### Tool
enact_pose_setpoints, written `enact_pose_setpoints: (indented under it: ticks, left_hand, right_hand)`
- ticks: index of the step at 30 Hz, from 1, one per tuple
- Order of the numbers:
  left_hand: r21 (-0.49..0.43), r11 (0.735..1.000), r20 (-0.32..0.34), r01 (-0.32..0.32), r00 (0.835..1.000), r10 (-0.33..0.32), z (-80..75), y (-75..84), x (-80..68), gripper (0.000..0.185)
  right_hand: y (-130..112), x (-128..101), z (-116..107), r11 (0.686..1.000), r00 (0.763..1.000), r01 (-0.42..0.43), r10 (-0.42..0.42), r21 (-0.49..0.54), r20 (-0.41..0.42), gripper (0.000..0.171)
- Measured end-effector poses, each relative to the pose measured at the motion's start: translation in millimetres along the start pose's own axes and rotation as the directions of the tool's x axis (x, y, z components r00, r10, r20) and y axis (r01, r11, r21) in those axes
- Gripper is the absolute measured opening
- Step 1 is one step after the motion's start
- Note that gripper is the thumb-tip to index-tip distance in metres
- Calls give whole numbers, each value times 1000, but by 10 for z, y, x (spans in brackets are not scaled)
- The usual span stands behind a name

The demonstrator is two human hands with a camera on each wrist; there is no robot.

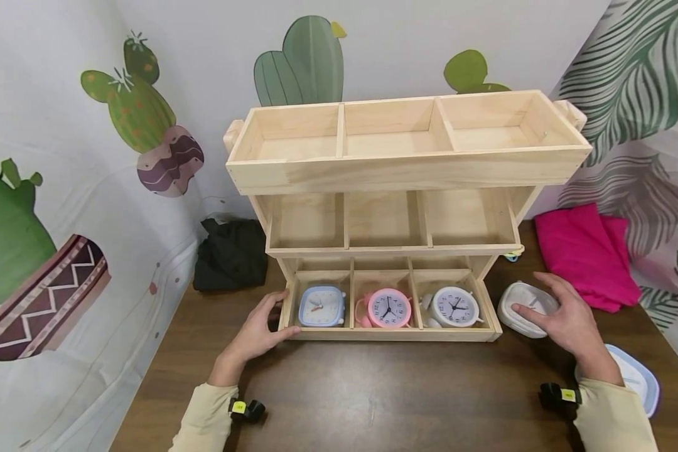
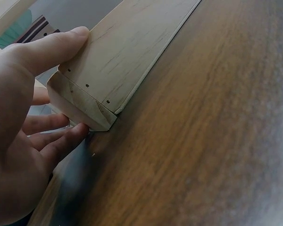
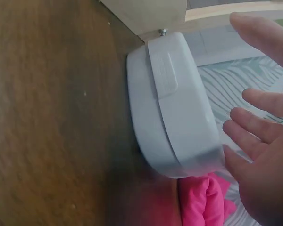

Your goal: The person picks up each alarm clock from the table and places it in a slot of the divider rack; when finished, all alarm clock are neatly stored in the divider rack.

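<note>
Three clocks [image 1: 388, 307] in rack's [image 1: 395, 251] bottom row

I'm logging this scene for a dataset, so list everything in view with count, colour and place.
wooden shelf: 1, pale wood, three tiers, on table against wall
alarm clocks: 3, blue, pink, white, bottom tier, one per compartment
white clock: 1, on table right of shelf
blue-rimmed clock: 1, near right wrist, partly hidden
pink cloth: 1, table right
black cloth: 1, left of shelf
table: 1, dark brown
left hand: holds shelf's bottom left corner
right hand: open, fingers on white clock
</note>
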State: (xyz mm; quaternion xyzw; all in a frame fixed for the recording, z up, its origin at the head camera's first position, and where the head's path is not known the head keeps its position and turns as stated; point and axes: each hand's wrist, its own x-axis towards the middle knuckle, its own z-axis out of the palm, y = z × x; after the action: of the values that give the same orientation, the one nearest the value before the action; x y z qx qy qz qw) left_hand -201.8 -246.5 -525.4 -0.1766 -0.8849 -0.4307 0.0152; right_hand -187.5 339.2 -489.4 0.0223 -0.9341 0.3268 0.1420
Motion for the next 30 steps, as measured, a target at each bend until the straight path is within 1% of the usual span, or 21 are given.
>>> enact_pose_setpoints:
  ticks: [3, 8, 16, 20, 26, 30]
  left_hand:
    - [1, 1000, -1, -3, 1000, 3, -8, 5, 5, 83]
    - [8, 1000, -1, -9, 1000, 9, -2, -11, 13, 82]
    - [12, 1000, 5, -7, 1000, 7, 12, -10, -6, 83]
    - [11, 1000, 0, -6, 1000, 6, 8, 4, -10, 83]
    - [7, 1000, -5, -14, 1000, 14, 7, 4, -7, 83]
    - [2, 1000, -8, -14, 1000, 14, 8, 5, -7, 82]
  right_hand:
    - [21, 14, -2, 1000, 1000, -13, 14, -11, 25, 82]
    - [40, 23, 11, 997, 994, -52, 57, -50, 94, 90]
    - [75, 21, 42, 989, 980, -89, 108, -115, 168, 93]
    - [89, 18, 48, 987, 973, -95, 120, -129, 199, 93]
    - [101, 39, 46, 987, 971, -84, 112, -139, 211, 91]
    - [93, 46, 37, 986, 960, -75, 112, -150, 255, 94]
